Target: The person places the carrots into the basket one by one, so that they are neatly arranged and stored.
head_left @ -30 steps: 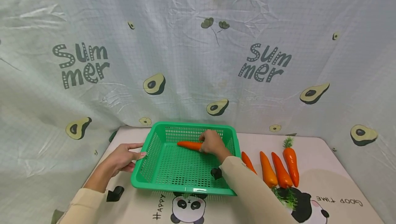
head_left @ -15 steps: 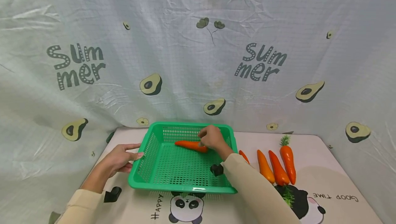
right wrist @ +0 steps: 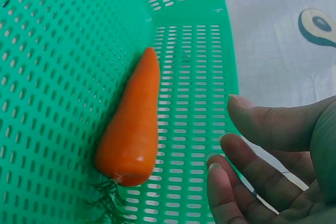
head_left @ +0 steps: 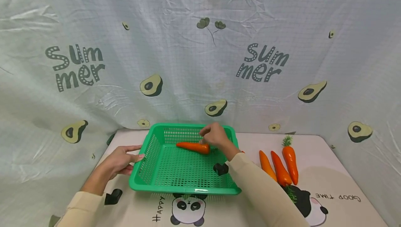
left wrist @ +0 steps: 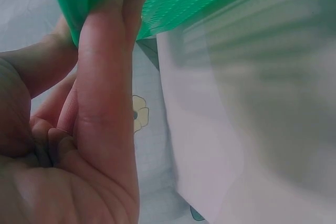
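A green plastic basket (head_left: 175,190) stands on the table. My left hand (head_left: 120,161) holds its left rim, with the thumb on top and fingers beneath; the left wrist view shows fingertips (left wrist: 107,3) under the rim. One orange carrot (head_left: 194,147) with a green leafy top lies on the basket floor near the back wall, its tip pointing left. Just above its thick end is my right hand (head_left: 216,137), holding nothing. In the right wrist view its loosely bent fingers (right wrist: 257,177) are apart from the carrot (right wrist: 134,129).
Right of the basket lie several more carrots, among them a yellowish-orange one (head_left: 267,164), a red-orange one (head_left: 281,171) and one with its leaves pointing back (head_left: 290,161). My right sleeve (head_left: 260,188) partly hides them. A printed curtain (head_left: 188,63) hangs behind the table (head_left: 316,154).
My right hand has let go of the carrot in the basket and lifted slightly up and back. The left hand stays on the rim. The head view has shifted a little.
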`<state>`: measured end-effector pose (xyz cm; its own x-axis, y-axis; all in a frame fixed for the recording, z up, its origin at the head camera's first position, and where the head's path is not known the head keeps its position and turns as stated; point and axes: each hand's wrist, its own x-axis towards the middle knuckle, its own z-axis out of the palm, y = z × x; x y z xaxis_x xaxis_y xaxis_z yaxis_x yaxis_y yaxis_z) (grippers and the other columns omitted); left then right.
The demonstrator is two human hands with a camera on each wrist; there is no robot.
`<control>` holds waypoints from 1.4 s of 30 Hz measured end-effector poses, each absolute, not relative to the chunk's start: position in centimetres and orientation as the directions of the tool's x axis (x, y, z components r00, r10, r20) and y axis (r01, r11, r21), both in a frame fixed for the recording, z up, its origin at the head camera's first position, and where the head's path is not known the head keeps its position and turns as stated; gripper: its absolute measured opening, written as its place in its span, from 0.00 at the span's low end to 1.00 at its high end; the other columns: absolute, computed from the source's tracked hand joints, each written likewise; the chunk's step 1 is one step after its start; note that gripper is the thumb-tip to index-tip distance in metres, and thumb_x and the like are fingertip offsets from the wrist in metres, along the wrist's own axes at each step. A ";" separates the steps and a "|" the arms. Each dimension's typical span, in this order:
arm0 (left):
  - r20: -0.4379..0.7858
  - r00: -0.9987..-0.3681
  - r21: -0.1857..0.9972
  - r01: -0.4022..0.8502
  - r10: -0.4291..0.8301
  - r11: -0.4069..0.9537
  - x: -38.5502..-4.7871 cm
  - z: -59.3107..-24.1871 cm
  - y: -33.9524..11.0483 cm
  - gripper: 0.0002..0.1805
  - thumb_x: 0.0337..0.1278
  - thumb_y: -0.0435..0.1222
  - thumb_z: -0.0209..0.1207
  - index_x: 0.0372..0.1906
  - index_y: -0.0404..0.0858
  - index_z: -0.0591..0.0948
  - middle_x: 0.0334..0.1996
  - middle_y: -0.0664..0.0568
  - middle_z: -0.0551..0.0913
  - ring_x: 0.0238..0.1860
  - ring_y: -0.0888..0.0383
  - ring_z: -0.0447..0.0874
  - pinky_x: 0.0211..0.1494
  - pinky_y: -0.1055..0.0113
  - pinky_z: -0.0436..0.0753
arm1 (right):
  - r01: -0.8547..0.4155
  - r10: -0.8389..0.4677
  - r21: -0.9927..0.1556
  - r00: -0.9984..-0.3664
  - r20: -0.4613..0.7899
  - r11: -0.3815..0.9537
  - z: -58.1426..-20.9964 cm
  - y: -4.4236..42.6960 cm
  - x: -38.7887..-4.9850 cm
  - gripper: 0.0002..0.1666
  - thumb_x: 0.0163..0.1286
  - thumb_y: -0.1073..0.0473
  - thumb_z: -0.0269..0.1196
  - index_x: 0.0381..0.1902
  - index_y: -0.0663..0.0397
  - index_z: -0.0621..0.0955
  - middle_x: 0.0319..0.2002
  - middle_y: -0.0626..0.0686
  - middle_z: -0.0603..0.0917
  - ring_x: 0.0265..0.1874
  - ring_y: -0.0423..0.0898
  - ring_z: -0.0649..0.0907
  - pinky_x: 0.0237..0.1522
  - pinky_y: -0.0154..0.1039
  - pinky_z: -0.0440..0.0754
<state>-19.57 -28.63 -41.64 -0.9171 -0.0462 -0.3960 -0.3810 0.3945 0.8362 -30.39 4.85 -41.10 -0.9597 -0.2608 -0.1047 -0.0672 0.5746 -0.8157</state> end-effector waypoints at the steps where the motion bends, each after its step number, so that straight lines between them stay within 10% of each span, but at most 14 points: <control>1: -0.396 -0.917 0.837 -0.382 -0.047 0.392 -19.6 -41.6 -28.6 0.36 0.74 0.36 0.61 0.80 0.31 0.63 0.26 0.48 0.90 0.23 0.56 0.91 0.27 0.65 0.89 | -0.064 -0.259 -0.820 -0.960 -0.105 0.569 -41.0 5.0 -30.4 0.20 0.59 0.71 0.74 0.51 0.60 0.89 0.53 0.58 0.89 0.54 0.58 0.85 0.51 0.51 0.89; 42: -0.410 -0.912 0.829 -0.383 -0.023 0.406 -19.5 -41.4 -28.5 0.37 0.75 0.36 0.60 0.81 0.31 0.60 0.25 0.51 0.89 0.21 0.59 0.89 0.26 0.67 0.87 | -0.049 -0.199 -0.827 -0.977 -0.077 0.561 -39.0 9.5 -30.0 0.15 0.63 0.69 0.74 0.49 0.60 0.90 0.49 0.57 0.90 0.53 0.56 0.86 0.55 0.51 0.88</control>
